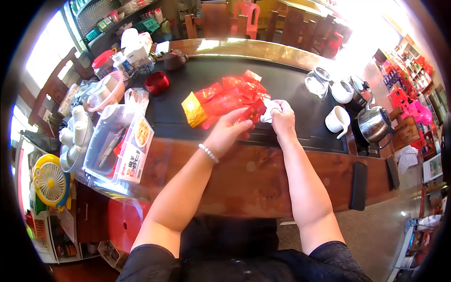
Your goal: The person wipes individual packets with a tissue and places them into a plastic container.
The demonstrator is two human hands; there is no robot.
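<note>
Red packet (254, 111) pinched by left hand (228, 130), just left of white tissue (269, 111) pinched by right hand (283, 121) (packet's long axis unclear); red pile (223, 102) lies farther left.

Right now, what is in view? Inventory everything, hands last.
table: one, brown with black inset, centre
red packets: several, red, on inset
yellow packet: one, yellow, beside them
crumpled wad: one, white, right hand
cup: one, red, far left of inset
teapot: one, dark, beyond cup
glass pot: one, clear, inset's right
white vessels: two, white, right
kettle: one, silver, right end
slabs: two, black, right table edge
bin: one, clear, left end
white cups: several, white, beside bin
basket: one, pink, beyond bin
fan: one, yellow, far left
stool: one, red, below bin
chairs: several, brown and pink, background
shelf goods: uncountable, mixed, background
bracelet: one, white, left wrist
left hand: one, bare, red packet held
right hand: one, bare, holding wad
</note>
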